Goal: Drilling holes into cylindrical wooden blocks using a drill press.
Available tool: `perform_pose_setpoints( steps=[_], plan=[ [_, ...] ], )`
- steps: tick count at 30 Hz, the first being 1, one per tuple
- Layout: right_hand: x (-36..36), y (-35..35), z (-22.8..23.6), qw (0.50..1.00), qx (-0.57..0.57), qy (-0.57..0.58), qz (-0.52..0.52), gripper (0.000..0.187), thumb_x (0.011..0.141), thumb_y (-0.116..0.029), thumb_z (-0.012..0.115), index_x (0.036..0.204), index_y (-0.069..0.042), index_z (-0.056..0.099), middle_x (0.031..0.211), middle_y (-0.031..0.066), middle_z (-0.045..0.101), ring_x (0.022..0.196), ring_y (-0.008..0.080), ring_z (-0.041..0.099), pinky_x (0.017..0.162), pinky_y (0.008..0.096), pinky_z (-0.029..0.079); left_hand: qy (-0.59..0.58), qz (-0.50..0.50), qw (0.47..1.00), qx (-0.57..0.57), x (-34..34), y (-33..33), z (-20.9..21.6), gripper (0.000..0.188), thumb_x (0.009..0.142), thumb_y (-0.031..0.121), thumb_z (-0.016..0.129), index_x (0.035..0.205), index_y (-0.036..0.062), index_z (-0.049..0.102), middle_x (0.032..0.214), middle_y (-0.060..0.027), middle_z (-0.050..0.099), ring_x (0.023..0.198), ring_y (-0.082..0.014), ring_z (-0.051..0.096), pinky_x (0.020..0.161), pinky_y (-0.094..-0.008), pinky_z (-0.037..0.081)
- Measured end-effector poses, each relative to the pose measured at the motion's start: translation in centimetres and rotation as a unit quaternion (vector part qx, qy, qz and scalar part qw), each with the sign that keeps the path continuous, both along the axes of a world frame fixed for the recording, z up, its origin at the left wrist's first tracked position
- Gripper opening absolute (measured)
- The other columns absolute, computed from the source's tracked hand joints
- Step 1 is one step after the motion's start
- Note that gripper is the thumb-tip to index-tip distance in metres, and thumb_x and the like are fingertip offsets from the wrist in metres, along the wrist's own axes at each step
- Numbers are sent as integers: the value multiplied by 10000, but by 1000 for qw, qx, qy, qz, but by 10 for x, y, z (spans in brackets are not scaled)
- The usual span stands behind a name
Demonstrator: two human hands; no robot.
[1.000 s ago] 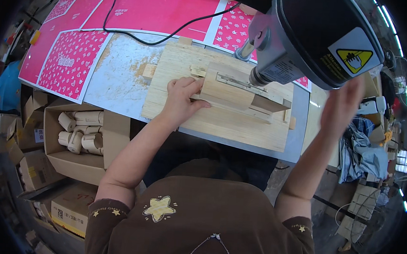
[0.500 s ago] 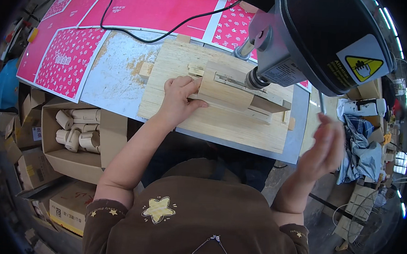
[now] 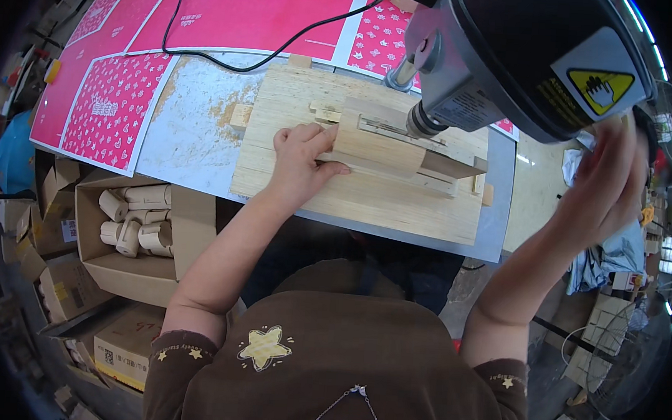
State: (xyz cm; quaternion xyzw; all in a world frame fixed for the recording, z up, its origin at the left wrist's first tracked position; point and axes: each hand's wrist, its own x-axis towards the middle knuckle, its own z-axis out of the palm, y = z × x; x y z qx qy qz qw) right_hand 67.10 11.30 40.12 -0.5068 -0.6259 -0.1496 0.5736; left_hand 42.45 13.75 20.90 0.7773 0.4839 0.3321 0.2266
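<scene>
My left hand [image 3: 305,154] is closed on the left end of a pale wooden block [image 3: 378,147] with a rounded side, its thumb along the near edge. The block sits in a wooden jig [image 3: 437,184] with a thin metal strip [image 3: 402,131] on top, fixed to a flat wooden board [image 3: 352,203]. Just above the block is the chuck [image 3: 424,121] of a black and grey drill press [image 3: 530,52]. My right hand [image 3: 611,177] is raised at the right side of the machine's head. Motion smears its fingers, and I cannot see whether it grips anything.
A cardboard box [image 3: 128,270] of wooden pieces stands at the lower left, beside other cartons [image 3: 124,343]. Pink printed sheets [image 3: 270,21] cover the far table, with a black cable [image 3: 284,49] across them. Sawdust [image 3: 211,110] lies left of the board. Grey plastic sheeting [image 3: 610,250] is at right.
My right hand has moved up and to the right, from beside the table to the side of the drill press head. My left hand stays on the block. The view has shifted slightly.
</scene>
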Motion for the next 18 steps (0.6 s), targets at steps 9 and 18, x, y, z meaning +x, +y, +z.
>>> perform_pose_setpoints(
  steps=[9, 18],
  plan=[
    [32, 44, 30, 930, 74, -360, -1, 160, 888, -111, 526, 890, 15, 625, 665, 32, 562, 485, 31, 418, 433, 170, 287, 15, 13, 999, 29, 28, -3, -2, 523, 592, 295, 764, 1056, 108, 609, 900, -20, 543, 895, -210, 483, 885, -389, 243],
    [-27, -37, -80, 988, -132, -65, 51, 196, 855, -44, 436, 892, 40, 609, 677, 111, 568, 656, 233, 549, 874, 402, 398, 6, 45, 993, 111, 16, -1, -18, 531, 520, 313, 760, 1009, 169, 614, 873, 4, 554, 894, -205, 497, 791, -422, 304]
  ],
)
